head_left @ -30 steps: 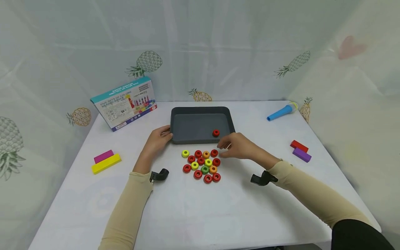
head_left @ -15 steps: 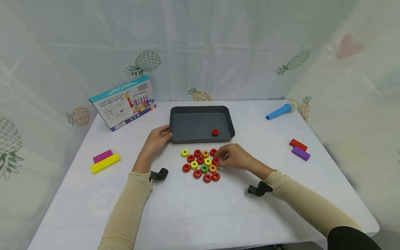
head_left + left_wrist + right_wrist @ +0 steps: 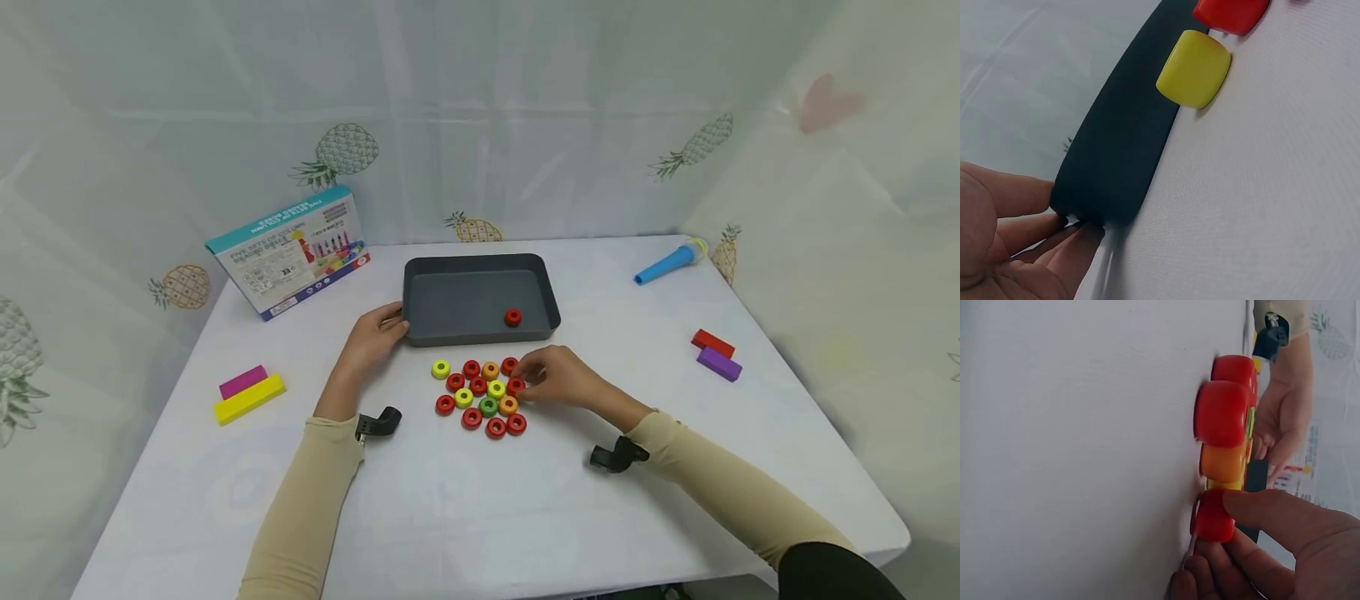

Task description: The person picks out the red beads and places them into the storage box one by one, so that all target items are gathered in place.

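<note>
My left hand holds the near left corner of a dark grey tray, thumb at the rim and fingers against the side in the left wrist view. One red bead lies inside the tray. In front of it, ring-shaped beads are grouped on the table: several red, a few yellow and orange, and a green bead. My right hand pinches a red bead at the group's right side between thumb and fingers, beside an orange one.
A printed toy box leans at the back left. Magenta and yellow blocks lie on the left; red and purple blocks on the right. A blue toy microphone lies at the back right.
My right hand has moved from beside the tray's front edge down toward the bead group and now has a red bead between its fingers. The left hand stays at the tray.
</note>
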Available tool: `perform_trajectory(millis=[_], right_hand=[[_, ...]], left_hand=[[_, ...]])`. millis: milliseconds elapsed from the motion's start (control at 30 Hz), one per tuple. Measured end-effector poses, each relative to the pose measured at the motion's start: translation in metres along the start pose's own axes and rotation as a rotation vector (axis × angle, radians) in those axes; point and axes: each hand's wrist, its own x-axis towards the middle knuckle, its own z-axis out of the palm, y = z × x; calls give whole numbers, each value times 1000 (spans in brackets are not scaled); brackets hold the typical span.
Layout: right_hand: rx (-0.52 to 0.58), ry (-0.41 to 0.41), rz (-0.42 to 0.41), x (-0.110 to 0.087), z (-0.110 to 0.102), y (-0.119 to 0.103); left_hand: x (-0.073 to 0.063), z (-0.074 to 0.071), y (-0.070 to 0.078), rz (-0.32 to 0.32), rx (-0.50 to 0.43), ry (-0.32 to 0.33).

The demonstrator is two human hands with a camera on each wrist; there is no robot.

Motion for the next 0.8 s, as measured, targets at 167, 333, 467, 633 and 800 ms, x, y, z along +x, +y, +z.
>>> perform_trajectory(millis=[167, 333, 467, 633, 800], right_hand=[[-29, -4, -31, 0, -10, -5], [-33, -15, -44, 8, -28, -14], [-45, -18, -40, 19, -44, -17], [-55, 19, -29, 37, -61, -19], [-87, 41, -12, 58, -71, -15]], left_hand=[[0, 1, 0, 5, 1, 3], [0, -1, -1, 20, 10, 6], [0, -2, -1, 10, 6, -1], [-1, -1, 0, 0, 10, 0], [-2, 0, -1, 0, 1, -1]])
